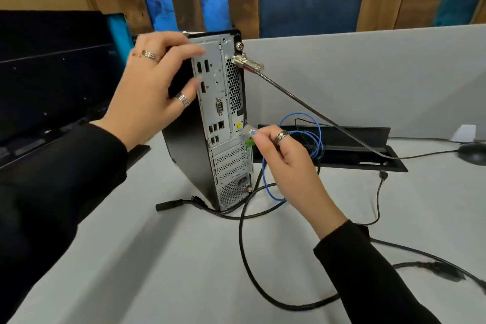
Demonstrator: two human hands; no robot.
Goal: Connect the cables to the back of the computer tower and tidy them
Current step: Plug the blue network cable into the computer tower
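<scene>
A slim black computer tower point(223, 123) stands upright on the grey desk, its silver back panel of ports facing me. My left hand point(152, 87) grips the tower's upper left edge, fingers curled onto the panel. My right hand point(286, 163) pinches the clear plug point(249, 131) of a blue network cable point(267, 184) just right of the panel, level with the USB ports and not inserted. The blue cable loops behind my hand. A silver cable lock point(247, 63) is fixed near the top right of the panel.
A thick black power cable point(244, 239) curves across the desk point(171, 258), with loose black plugs point(169, 204) at the tower's base. An open black cable trough point(363, 155) lies behind my right hand. A mouse point(473, 154) sits far right, a dark monitor point(52, 73) left.
</scene>
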